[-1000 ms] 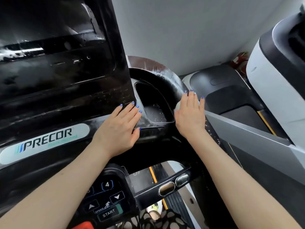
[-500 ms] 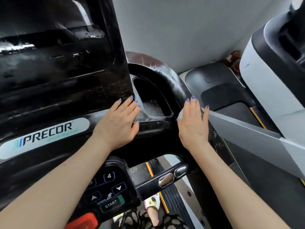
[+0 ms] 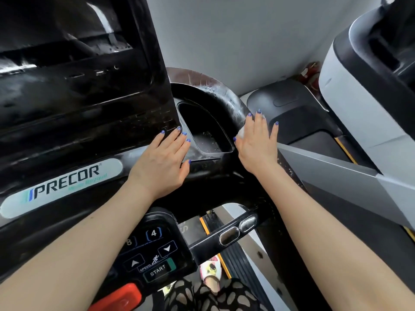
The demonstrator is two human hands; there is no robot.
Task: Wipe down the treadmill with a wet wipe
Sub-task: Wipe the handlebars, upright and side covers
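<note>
- Head view: my right hand (image 3: 256, 147) is flat with fingers straight, pressing the wet wipe (image 3: 243, 132) onto the treadmill (image 3: 211, 88) rim, right of the cup holder (image 3: 202, 129). My palm hides most of the wipe.
- My left hand (image 3: 164, 162) is flat with fingers together, resting left of the holder.

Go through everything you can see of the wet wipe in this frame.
The wet wipe shows only as a small white, crumpled patch between the thumb and forefinger of the right hand. That hand lies flat over it with straight fingers, pressing it onto the glossy black curved rim just right of the recessed tray. The rest is hidden under the palm, so its full size and fold cannot be told. The left hand does not touch it.
</note>
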